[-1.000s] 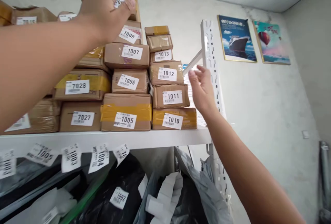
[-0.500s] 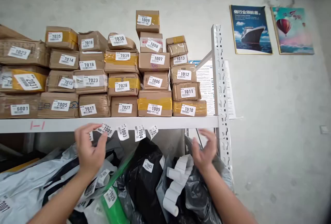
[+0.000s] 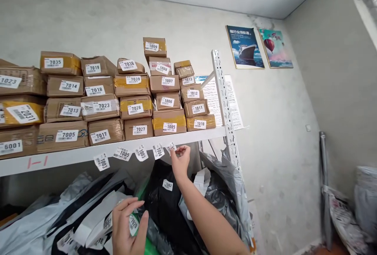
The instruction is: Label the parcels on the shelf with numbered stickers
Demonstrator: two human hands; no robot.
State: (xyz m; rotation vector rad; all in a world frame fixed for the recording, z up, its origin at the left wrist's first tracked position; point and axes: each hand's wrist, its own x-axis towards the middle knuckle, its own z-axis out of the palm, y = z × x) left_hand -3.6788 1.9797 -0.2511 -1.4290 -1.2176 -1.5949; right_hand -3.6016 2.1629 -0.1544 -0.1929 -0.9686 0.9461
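Lowest and nearest under the shelf edge (image 3: 70, 156), the left hand (image 3: 128, 227) holds nothing, thumb and fingers spread apart, before a green bag (image 3: 151, 249). Just under the shelf edge, the right hand (image 3: 180, 164) has its thumb and fingers curled close at a partly covered label (image 3: 171, 146); whether it is pinched, I cannot tell. That label hangs at the shelf edge, right of 4 others. Boxes (image 3: 169, 121) stand stacked above the shelf edge; beyond, to its upper right, hang 2 posters (image 3: 246, 54).
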